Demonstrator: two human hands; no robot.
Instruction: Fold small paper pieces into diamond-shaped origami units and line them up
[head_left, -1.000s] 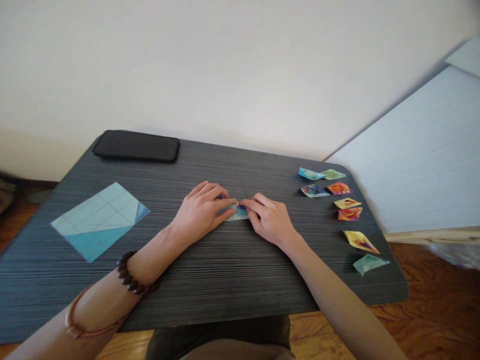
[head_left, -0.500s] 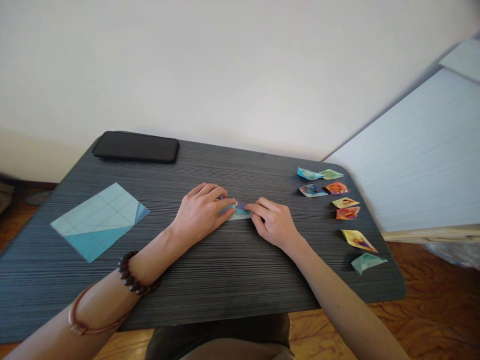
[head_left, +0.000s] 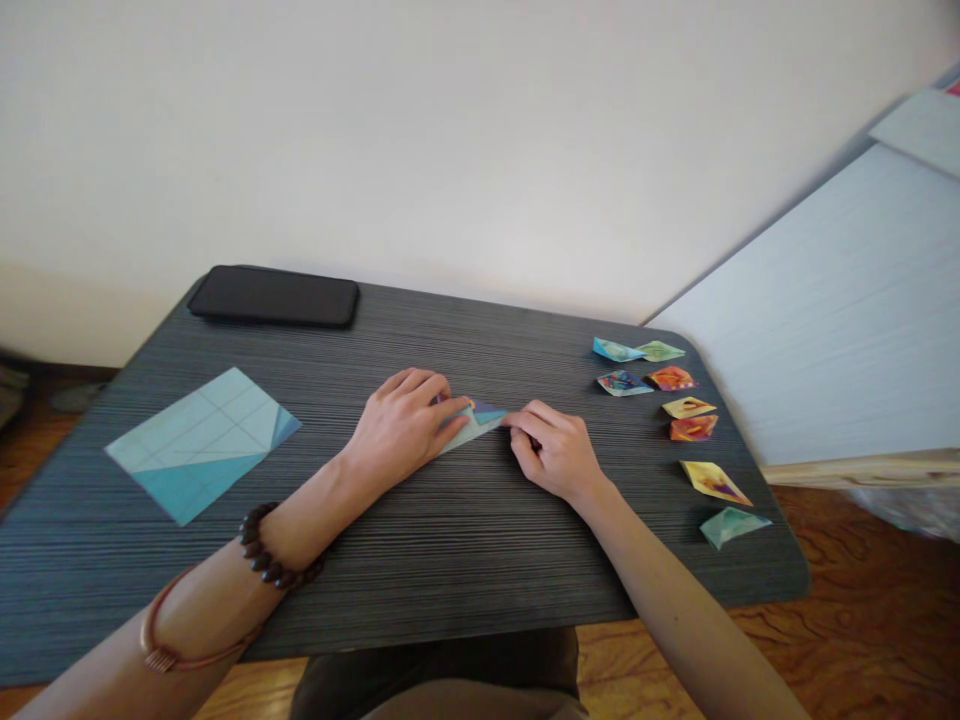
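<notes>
A small piece of folded paper (head_left: 475, 430), pale teal with a blue flap, lies on the dark table between my hands. My left hand (head_left: 409, 415) holds it down from the left, fingers bent over it and thumb along its near side; that end is hidden under the fingers. At the paper's pointed right tip, my right hand (head_left: 551, 447) has its index finger on it, with the other fingers curled in. Whether the right thumb also touches the paper I cannot tell. A beaded bracelet (head_left: 259, 550) and a copper-coloured bangle (head_left: 156, 625) are on my left arm.
To the left lies a creased teal paper sheet (head_left: 217, 420). A black phone (head_left: 276, 297) rests at the table's back left. Several folded paper pieces, among them a yellow one (head_left: 712, 480) and a green one (head_left: 731, 525), line the right side. A white wall (head_left: 450, 150) stands behind the table.
My right hand has slid slightly right, to the paper's tip. More of the folded paper now shows, its near edge slanting. My left hand has stayed nearly in place.
</notes>
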